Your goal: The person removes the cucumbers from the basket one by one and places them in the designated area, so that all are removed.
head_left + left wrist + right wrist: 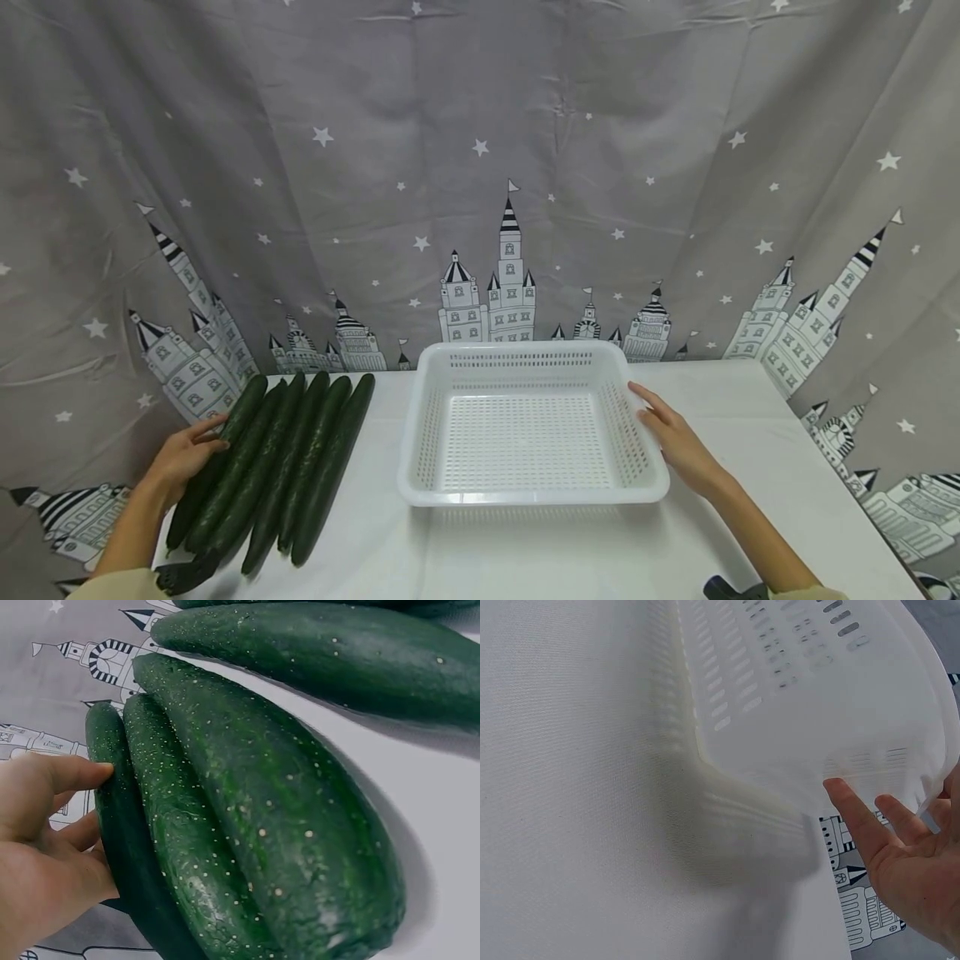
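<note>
Several long, dark green cucumbers (288, 467) lie side by side on the left of the white table. My left hand (183, 454) is at the outer side of the leftmost cucumber (127, 825), its fingertips touching the skin with the fingers loosely extended. A white plastic basket (532, 498) with slotted walls stands right of the cucumbers. Against its right side rests my right hand (678, 446). In the right wrist view the fingers (859, 817) are spread and fairly straight beside the basket's wall (780, 742), near the rim.
The white tabletop (525, 554) runs in front of the basket and out to the right. Behind it hangs a grey curtain (480, 100) printed with castles and stars. A dark strap (187, 573) sits at the left wrist, near the cucumbers' front ends.
</note>
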{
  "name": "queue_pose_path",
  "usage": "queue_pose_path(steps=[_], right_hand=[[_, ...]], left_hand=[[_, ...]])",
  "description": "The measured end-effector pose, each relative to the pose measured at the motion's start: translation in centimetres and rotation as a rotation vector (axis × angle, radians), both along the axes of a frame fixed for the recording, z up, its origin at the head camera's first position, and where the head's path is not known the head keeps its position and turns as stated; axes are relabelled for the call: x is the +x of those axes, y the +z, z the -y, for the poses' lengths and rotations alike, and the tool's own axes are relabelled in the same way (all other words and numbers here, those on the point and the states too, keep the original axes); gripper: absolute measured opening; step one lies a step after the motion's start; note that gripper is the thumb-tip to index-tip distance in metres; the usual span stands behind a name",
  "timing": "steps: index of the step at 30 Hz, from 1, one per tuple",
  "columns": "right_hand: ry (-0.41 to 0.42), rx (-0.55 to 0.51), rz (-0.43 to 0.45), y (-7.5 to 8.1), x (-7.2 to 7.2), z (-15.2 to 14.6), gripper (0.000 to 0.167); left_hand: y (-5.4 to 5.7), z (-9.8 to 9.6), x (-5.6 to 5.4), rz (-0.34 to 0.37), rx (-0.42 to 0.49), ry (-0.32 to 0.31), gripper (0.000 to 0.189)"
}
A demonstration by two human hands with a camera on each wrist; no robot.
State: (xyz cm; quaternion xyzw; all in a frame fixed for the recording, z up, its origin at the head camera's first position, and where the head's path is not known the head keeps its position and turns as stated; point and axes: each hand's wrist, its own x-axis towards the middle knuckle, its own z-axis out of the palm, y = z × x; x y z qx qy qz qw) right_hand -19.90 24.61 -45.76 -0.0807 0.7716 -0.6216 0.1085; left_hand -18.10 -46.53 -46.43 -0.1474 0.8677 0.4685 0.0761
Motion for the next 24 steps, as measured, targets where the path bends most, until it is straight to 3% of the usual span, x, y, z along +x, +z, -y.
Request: queue_pose_path(steps=[7, 16, 24], right_hand=[[0.007, 0.0, -0.005, -0.01, 0.14, 0.05, 0.057], [-0.005, 0.01, -0.007, -0.12, 0.08, 0.04, 0.056], [-0.015, 0.017, 0.01, -0.21, 0.08, 0.15, 0.056]], left_hand=[[-0.62, 0.1, 0.08, 0.027, 0.014, 0.011, 0.066], [-0.77, -0.19, 0.45, -0.031, -0.143, -0.02, 0.059], [-0.77, -0.11, 0.65, 0.012, -0.146, -0.016, 0.065]])
